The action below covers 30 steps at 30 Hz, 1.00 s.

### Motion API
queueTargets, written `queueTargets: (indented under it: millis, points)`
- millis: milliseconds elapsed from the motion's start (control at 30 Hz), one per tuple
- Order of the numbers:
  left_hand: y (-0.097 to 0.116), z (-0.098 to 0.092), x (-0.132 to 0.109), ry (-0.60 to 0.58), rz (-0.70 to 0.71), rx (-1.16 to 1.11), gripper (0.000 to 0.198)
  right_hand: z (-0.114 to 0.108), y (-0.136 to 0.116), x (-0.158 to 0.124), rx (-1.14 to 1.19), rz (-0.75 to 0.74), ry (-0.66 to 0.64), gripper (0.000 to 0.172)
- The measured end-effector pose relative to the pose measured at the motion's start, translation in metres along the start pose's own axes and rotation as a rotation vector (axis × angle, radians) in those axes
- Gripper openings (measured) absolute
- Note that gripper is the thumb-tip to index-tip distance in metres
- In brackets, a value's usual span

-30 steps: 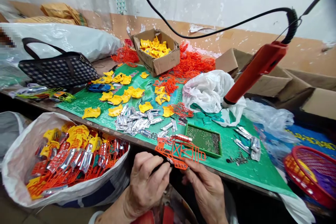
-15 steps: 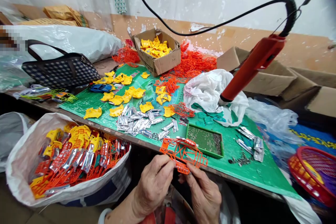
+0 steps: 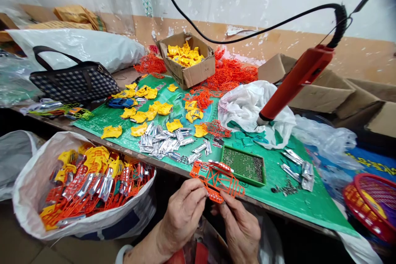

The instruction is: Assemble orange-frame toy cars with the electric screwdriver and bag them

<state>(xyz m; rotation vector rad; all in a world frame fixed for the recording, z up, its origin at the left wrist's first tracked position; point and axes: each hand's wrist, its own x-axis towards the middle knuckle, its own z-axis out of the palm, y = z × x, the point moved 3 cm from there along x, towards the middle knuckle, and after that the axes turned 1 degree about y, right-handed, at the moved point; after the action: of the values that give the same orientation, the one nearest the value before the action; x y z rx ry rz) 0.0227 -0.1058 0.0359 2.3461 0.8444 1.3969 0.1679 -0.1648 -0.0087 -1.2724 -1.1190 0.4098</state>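
An orange plastic lattice frame (image 3: 218, 179) is held over the table's front edge, between my two hands. My left hand (image 3: 182, 214) pinches its near left side, fingers closed. At its near right end, my right hand (image 3: 239, 227) grips it between thumb and fingers. Whatever small piece may lie under the fingertips is hidden. Just behind the frame sits a green tray (image 3: 244, 165) with many small metal screws. Silvery chrome parts (image 3: 163, 142) lie heaped to the left, with yellow plastic shells (image 3: 157, 108) beyond them.
A red electric screwdriver (image 3: 295, 84) hangs from a cable at right, its tip near a white plastic bag (image 3: 247, 99). A cardboard box (image 3: 198, 72) of yellow shells stands at the back. Left below is a white sack (image 3: 27, 198) of assembled parts. A red basket (image 3: 368, 210) is far right.
The view has shifted slightly, so the table things appear a little farther right. Both hands keep their hold on the orange frame, almost unmoved.
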Motion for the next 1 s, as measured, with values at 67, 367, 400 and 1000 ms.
queueTargets:
  millis: [67,367,400,1000]
  points:
    - [0.001,-0.001,0.000,-0.001,0.003,0.000,0.022,-0.001,-0.001,0.000,-0.042,-0.035,-0.015,0.032]
    - [0.005,-0.004,0.004,0.024,-0.019,-0.049,0.022,-0.001,-0.017,0.005,-0.338,-0.272,-0.012,0.018]
    - [0.005,-0.005,0.005,0.023,-0.020,-0.060,0.023,-0.002,-0.020,0.006,-0.367,-0.291,-0.010,0.019]
    - [-0.003,-0.008,0.012,-0.091,-0.107,-0.285,0.024,-0.007,-0.022,0.007,-0.481,-0.325,-0.127,0.026]
